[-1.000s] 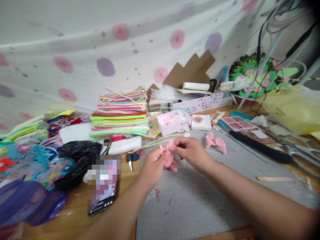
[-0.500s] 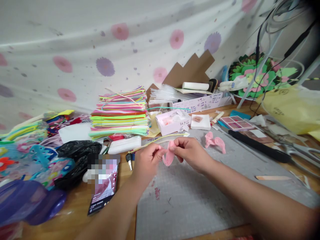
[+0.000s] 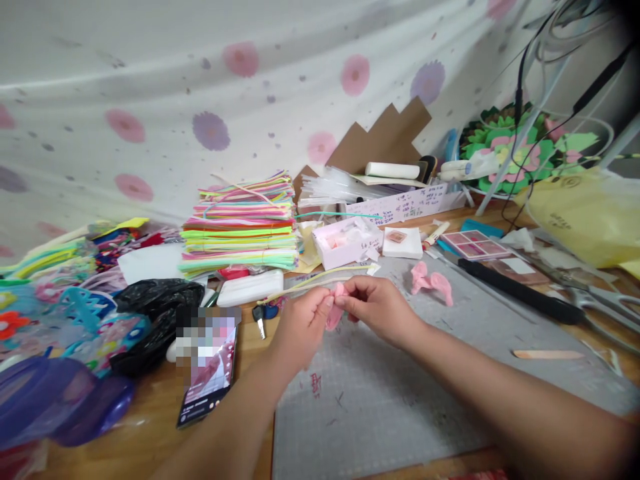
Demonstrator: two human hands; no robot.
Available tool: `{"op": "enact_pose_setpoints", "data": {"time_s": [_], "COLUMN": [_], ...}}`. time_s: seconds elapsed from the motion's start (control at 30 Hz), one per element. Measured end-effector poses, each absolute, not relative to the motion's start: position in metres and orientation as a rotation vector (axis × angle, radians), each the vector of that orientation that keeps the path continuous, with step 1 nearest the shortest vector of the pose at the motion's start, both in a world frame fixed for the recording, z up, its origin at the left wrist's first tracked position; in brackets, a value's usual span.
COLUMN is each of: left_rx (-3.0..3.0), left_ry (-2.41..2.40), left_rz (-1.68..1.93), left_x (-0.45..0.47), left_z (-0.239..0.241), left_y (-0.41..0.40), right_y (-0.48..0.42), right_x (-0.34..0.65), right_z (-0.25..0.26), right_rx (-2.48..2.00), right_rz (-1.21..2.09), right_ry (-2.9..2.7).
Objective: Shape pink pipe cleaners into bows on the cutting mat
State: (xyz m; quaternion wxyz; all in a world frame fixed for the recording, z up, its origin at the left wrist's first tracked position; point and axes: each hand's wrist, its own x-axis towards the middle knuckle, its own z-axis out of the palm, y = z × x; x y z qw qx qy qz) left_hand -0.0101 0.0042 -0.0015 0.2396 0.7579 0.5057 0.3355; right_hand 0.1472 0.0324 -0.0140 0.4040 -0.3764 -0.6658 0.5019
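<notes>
My left hand (image 3: 303, 323) and my right hand (image 3: 376, 308) meet above the grey cutting mat (image 3: 360, 407). Both pinch a small pink pipe-cleaner loop (image 3: 334, 317), which hangs down between the fingertips. The fingers hide its upper part. To the right on the mat lies another pink pipe-cleaner piece (image 3: 431, 283), curled into rounded petal-like shapes and touched by neither hand. Behind the hands, pale yellow pipe cleaners (image 3: 320, 275) lie across the mat's far edge.
Stacked colourful pipe cleaners (image 3: 237, 230) stand behind, beside a small white box (image 3: 346, 243). To the left are a phone (image 3: 213, 373), a key (image 3: 261, 323) and a black plastic bag (image 3: 155, 313). Large scissors (image 3: 590, 293) and a wooden stick (image 3: 549, 355) lie right.
My left hand has moved right, up against my right fingertips. The pink loop, wider before with a gap between the hands, now looks narrower and more covered by the fingers.
</notes>
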Motion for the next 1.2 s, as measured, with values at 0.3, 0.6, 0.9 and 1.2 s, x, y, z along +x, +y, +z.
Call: {"op": "enact_pose_setpoints", "data": {"time_s": [0.3,0.6,0.9,1.2], "left_rx": [1.471,1.201,1.154,1.529], "left_ry": [1.022,1.007,0.999,1.206], "left_rz": [0.932,0.918,0.941,0.798], "left_x": [-0.008,-0.001,0.000,-0.008], "left_z": [-0.009,-0.003,-0.002,-0.006], "left_y": [0.006,0.003,0.001,0.002], "right_y": [0.032,0.035,0.038,0.040], "right_x": [0.148,0.153,0.152,0.163], "right_z": [-0.013,-0.014,-0.025,-0.014], "right_rx": [-0.954,-0.837,-0.674,-0.733], "right_rz": [1.222,1.135,1.361,1.258], "right_ry": [-1.650,-1.694,-1.546,-1.820]}}
